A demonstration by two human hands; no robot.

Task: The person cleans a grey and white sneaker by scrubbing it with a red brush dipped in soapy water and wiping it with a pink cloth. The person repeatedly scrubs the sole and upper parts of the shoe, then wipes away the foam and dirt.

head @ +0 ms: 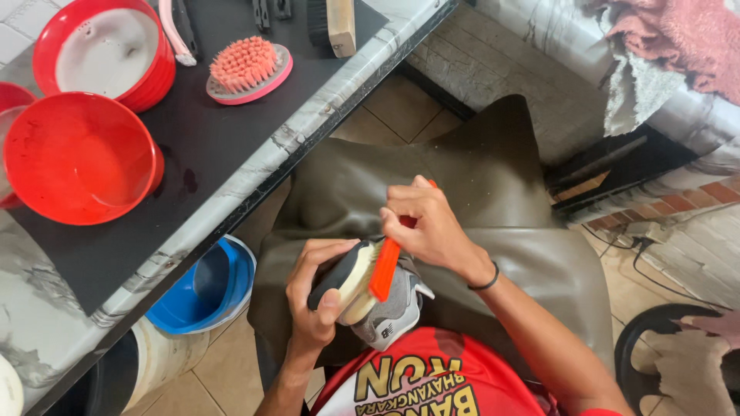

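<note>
While a marble-patterned worktop (324, 108) with a black mat stands over tan floor tiles (401, 100), the left hand (316, 296) grips a grey sneaker (385, 316); the right hand (432, 227) clasps an orange brush (383, 270), its bristles hidden.

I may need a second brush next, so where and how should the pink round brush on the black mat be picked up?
Grip the pink round brush by its flat oval base rim, coming from straight above with fingers closing across its narrow width. It lies bristles up, so the rim is the only firm edge; its near side faces open mat, while the red bowl and a pink-handled tool crowd the far-left side.
</note>
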